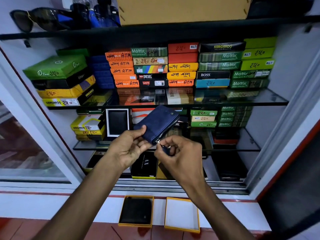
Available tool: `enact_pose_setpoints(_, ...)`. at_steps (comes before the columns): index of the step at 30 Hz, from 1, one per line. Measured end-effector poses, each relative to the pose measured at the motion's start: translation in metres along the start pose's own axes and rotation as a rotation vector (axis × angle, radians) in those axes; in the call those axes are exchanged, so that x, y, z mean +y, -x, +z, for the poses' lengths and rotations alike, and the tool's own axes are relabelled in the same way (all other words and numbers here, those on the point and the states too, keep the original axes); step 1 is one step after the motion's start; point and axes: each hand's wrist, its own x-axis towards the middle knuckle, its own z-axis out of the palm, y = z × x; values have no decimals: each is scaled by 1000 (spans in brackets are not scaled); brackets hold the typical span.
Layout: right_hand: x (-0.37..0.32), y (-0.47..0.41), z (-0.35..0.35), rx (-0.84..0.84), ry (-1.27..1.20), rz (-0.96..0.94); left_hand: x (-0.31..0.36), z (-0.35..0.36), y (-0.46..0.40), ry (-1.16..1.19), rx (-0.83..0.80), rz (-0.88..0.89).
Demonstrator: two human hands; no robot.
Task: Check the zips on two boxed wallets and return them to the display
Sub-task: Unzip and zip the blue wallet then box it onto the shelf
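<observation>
I hold a blue zip wallet [156, 122] up in front of the display cabinet. My left hand [129, 147] grips its lower left corner. My right hand [180, 153] pinches the zip pull [161, 144] at the wallet's lower end; the metal zip runs up its right edge. Below, on the white ledge, an open yellow-edged box [136, 212] holds a black wallet [136, 211]. Beside it to the right lies an open, empty yellow-edged box half [181, 214] with a white inside.
Glass shelves [242, 101] carry stacks of coloured wallet boxes, several marked 240 or 249. A black wallet in a white frame [117, 122] stands on the middle shelf. Sunglasses [39, 18] and a cardboard box [181, 9] sit on top. A sliding glass door [26, 144] is at left.
</observation>
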Motion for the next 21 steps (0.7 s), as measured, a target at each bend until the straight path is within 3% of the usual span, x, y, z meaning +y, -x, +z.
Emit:
enact_pose_setpoints(11, 16, -14, -35, -70, 172, -168, -15, -14, 6, 16, -63, 113)
enact_pose_setpoints(14, 27, -29, -62, -64, 213, -163, -11, -27, 6, -97, -90, 134)
enact_pose_setpoints(18, 34, -45, -86, -243, 326, -223, 2, -37, 12, -340, -168, 156)
enact_pose_setpoints(21, 35, -59, -86, -276, 391, -249, 14, -35, 18, -548, -322, 91)
